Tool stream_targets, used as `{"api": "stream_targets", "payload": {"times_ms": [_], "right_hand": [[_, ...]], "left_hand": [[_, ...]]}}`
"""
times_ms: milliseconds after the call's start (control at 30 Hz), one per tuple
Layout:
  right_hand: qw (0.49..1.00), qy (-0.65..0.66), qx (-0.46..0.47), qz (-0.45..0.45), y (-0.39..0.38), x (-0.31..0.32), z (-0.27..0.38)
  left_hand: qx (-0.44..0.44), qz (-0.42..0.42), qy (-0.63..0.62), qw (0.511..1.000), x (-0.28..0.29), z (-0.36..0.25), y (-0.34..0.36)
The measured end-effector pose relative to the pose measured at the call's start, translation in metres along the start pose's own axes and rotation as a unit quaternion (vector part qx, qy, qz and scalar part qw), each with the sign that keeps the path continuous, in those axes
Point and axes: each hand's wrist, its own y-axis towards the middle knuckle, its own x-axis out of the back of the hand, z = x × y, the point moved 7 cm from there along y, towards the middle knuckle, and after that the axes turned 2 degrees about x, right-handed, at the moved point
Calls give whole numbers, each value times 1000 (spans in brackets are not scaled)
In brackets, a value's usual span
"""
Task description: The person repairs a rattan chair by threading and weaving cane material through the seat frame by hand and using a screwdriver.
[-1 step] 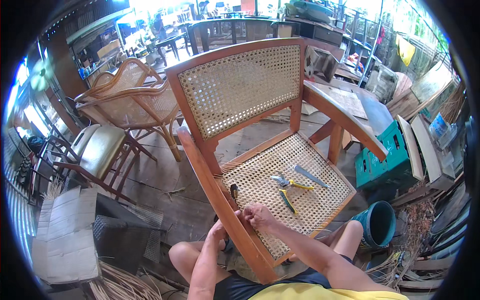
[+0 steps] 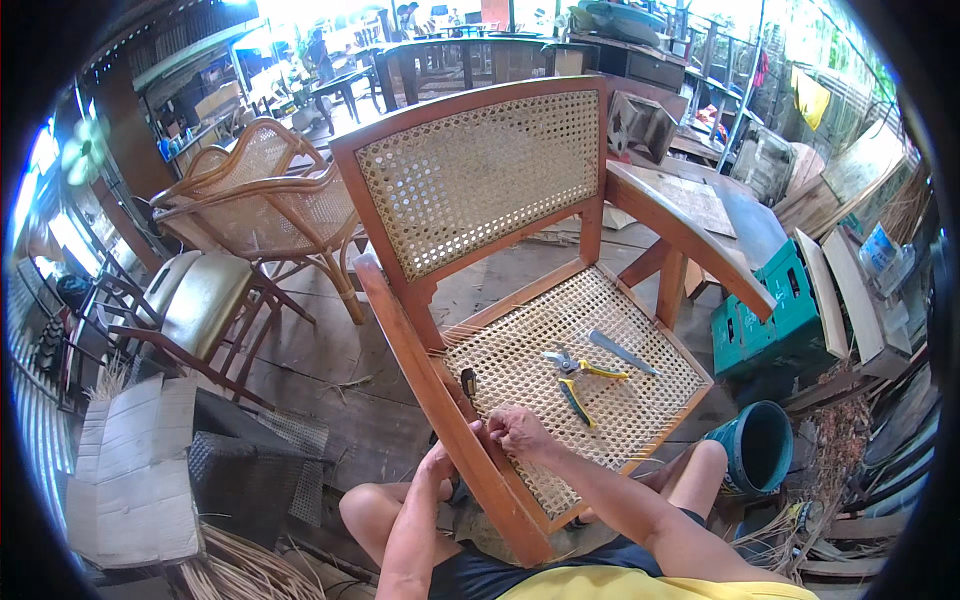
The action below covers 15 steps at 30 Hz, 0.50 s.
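A wooden armchair point(image 2: 590, 88) with a woven cane back point(image 2: 480, 180) and cane seat point(image 2: 520, 340) stands tilted before me. My right hand point(image 2: 520, 432) is closed in a pinch at the seat's left edge; whatever lies between its fingertips is too small to make out. Against the outer side of the left armrest point(image 2: 425, 400) is my left hand point(image 2: 436, 464), its fingers mostly hidden by the wood. On the seat lie cutting pliers point(image 2: 575, 385) with yellow and dark handles, spread apart, and a grey blade-like tool point(image 2: 622, 353). A small dark tool point(image 2: 468, 381) rests by the seat's left rail.
A rattan armchair point(image 2: 250, 210) and a chair with a gold cushion point(image 2: 205, 310) stand to the left. Flattened cardboard point(image 2: 130, 470) and cane strips point(image 2: 240, 565) lie nearer. On the right are a green crate point(image 2: 775, 310) and a teal bucket point(image 2: 755, 450).
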Motion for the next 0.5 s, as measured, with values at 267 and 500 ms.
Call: {"api": "stream_targets", "payload": {"times_ms": [267, 500], "right_hand": [[976, -203, -16, -76, -19, -5, 20], [949, -281, -15, -141, -19, -7, 28]], "left_hand": [[-8, 124, -77, 989, -23, -4, -4], [-10, 52, -113, 992, 11, 19, 23]]}}
